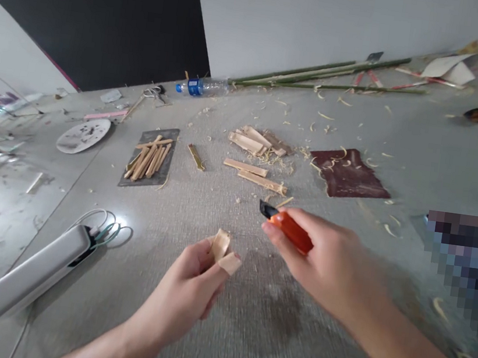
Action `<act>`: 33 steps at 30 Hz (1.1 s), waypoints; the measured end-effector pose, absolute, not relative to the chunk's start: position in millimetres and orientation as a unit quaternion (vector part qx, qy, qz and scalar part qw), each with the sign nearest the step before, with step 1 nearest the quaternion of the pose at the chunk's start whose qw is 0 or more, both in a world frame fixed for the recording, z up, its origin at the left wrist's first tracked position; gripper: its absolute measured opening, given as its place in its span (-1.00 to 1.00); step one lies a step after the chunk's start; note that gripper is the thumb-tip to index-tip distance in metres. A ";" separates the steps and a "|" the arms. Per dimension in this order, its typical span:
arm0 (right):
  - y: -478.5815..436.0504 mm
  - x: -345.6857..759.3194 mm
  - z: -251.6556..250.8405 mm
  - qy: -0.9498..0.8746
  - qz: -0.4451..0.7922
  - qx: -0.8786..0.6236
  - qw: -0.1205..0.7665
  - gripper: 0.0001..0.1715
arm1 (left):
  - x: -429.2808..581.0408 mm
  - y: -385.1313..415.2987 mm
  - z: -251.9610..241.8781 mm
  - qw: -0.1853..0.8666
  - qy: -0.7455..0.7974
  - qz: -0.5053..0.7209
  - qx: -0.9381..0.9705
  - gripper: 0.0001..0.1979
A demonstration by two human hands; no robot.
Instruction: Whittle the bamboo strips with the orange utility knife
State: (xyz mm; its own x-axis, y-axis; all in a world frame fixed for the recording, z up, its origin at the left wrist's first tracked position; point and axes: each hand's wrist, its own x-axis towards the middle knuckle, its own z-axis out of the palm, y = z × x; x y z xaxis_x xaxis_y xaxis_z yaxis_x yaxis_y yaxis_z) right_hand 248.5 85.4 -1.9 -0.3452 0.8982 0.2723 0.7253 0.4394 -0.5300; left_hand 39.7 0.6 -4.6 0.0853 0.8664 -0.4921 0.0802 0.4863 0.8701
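Observation:
My left hand point(197, 279) is closed around a short pale bamboo piece point(220, 243), whose curved end sticks up past the fingers. A beige wrap or patch point(230, 263) shows at the thumb tip. To its right, my right hand point(321, 254) grips an orange utility knife point(291, 231), its dark tip pointing up and left, apart from the bamboo piece. Beyond the hands lie two flat bamboo strips point(260, 182) and a pile of curved bamboo pieces point(250, 139) among thin shavings point(278, 163).
Narrow sticks point(151, 158) rest on a dark sheet point(171, 138). Brown sandpaper point(357, 180) lies right. A grey power bank point(39, 273) with cables sits left, a white plate point(81, 138) beyond. A plastic bottle point(207, 87) and bamboo poles point(305, 76) line the wall.

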 end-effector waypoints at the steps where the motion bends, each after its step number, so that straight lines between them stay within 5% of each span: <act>1: 80.8 244.7 -2.3 -0.810 0.182 -0.492 0.261 -0.57 | 37.4 2.8 -5.4 0.627 0.596 0.321 0.387 -0.60; 7: 70.5 243.2 -13.3 -0.835 0.227 -0.433 0.252 -0.69 | 33.9 3.5 -7.1 0.637 0.589 0.330 0.373 -0.65; 33: 64.2 241.9 -19.9 -0.860 0.260 -0.388 0.205 -0.62 | 37.8 -0.5 -8.2 0.565 0.589 0.343 0.464 -0.55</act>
